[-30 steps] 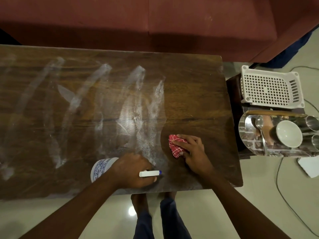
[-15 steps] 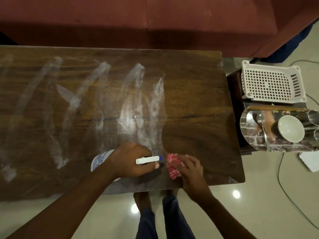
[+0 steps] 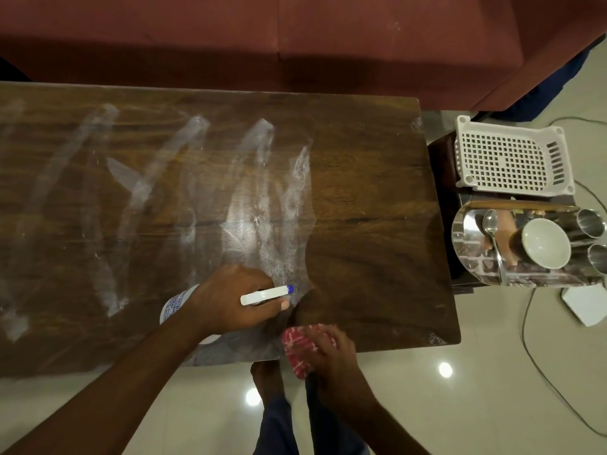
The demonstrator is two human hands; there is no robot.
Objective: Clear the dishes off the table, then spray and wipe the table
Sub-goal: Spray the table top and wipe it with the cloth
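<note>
Wooden table (image 3: 361, 198) spans the view from the left edge to right of centre, its near edge just above the person's bare feet (image 3: 266, 377) on the pale floor (image 3: 460, 405). At that near edge the right hand (image 3: 333, 354) holds a bunched red-and-white cloth (image 3: 297, 348), which lies half on the tabletop and half past the edge; both are blurred. Just left and slightly farther in, the left hand (image 3: 230, 300) is wrapped round a white spray bottle (image 3: 173, 307), whose white nozzle (image 3: 266, 294) with its blue tip points right. The two hands are near each other but not touching. Beyond them, white streaks (image 3: 259, 192) cover the left and middle of the tabletop, while the right part shows bare dark wood. Right of the table, on a low stand, a shiny steel tray (image 3: 466, 244) carries a white bowl (image 3: 545, 244), a spoon (image 3: 491, 224) and steel tumblers (image 3: 591, 221). Just beyond the tray sits a white perforated basket (image 3: 512, 162). A cable (image 3: 532, 343) trails on the floor near the stand. Farthest off, a red sofa (image 3: 295, 37) runs along the table's far side.
</note>
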